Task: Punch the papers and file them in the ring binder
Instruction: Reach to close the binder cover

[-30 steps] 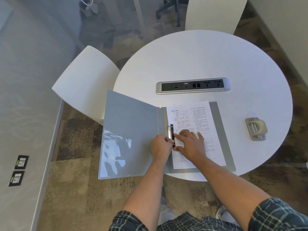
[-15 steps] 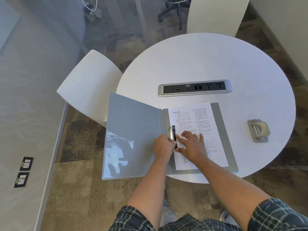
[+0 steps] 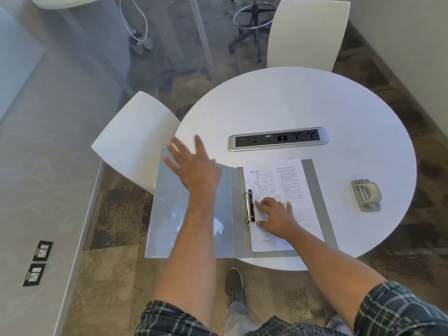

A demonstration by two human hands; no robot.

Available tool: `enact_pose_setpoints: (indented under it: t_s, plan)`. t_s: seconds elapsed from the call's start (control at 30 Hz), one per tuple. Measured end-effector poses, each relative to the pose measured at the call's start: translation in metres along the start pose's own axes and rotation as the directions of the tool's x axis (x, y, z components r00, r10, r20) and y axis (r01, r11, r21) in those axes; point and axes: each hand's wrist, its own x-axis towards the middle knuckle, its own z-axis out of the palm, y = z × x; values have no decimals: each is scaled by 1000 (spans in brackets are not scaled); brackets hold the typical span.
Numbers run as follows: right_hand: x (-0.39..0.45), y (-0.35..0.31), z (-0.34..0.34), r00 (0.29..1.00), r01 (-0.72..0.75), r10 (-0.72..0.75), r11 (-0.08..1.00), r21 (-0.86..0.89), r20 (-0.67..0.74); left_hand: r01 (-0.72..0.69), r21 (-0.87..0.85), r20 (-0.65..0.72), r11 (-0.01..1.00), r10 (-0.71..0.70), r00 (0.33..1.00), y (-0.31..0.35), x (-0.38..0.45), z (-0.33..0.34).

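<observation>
A grey ring binder (image 3: pixel 236 214) lies open at the round table's near edge, its left cover (image 3: pixel 169 226) hanging past the table. Printed papers (image 3: pixel 281 183) sit on the right half, threaded on the metal ring mechanism (image 3: pixel 249 207). My right hand (image 3: pixel 276 218) rests flat on the papers beside the rings, fingers spread. My left hand (image 3: pixel 191 163) hovers over the upper part of the left cover, fingers apart, holding nothing. A beige hole punch (image 3: pixel 366 195) stands on the table to the right, apart from the binder.
A silver power socket strip (image 3: pixel 277 141) is set into the white table (image 3: pixel 303 103) behind the binder. White chairs stand at the left (image 3: pixel 135 141) and the far side (image 3: pixel 308 32). My shoe (image 3: pixel 234 284) shows on the carpet below.
My left hand has left the ring mechanism and swung up and left over the open cover. My right hand stays pressed on the papers. The camera has tilted to show more of the room.
</observation>
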Motion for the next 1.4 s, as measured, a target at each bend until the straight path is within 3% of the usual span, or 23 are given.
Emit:
enact_pose_setpoints:
  t_s: [0.1,0.2,0.3,0.5,0.63,0.7,0.8,0.93,1.03,1.13,1.23,1.33,1.4]
  plan:
    - [-3,0,-1,1000,3,-4,999,40,9,203,60,164,977,-210,964,-33,23,-18]
    - [-3,4,0,1000,12,-14,995,97,19,336,49,379,941,-328,865,-66,37,-12]
    - [-5,8,-2,1000,5,-10,984,178,27,400,-36,388,916,-356,850,-79,33,-6]
    - [-10,12,-10,997,-56,31,902,428,65,267,-131,378,955,-201,904,-56,22,-37]
    - [-20,0,-35,999,11,33,613,790,-40,92,-186,382,978,-14,924,-31,16,-63]
    - [-26,-7,-49,994,73,38,498,864,-106,42,-253,407,966,67,911,-14,10,-75]
    - [-31,-11,-69,989,132,7,410,903,-147,40,-429,487,902,194,851,13,1,-82]
    - [-41,-2,-96,995,77,-81,299,951,-55,161,-603,606,782,316,730,43,-21,-80]
    - [-45,15,-110,995,21,-103,245,969,4,57,-630,608,774,447,656,61,-43,-65]
    - [-45,41,-115,1000,-5,13,176,984,3,-93,-588,637,803,531,559,75,-56,-35]
    - [-51,70,-115,966,-39,258,179,983,-9,-344,-476,646,809,587,487,81,-67,6]
    - [-60,96,-110,896,-76,443,224,972,-32,-497,-341,655,798,581,484,75,-83,44]
    - [-60,106,-101,847,-120,526,326,938,-75,-509,-295,650,809,560,514,63,-98,64]
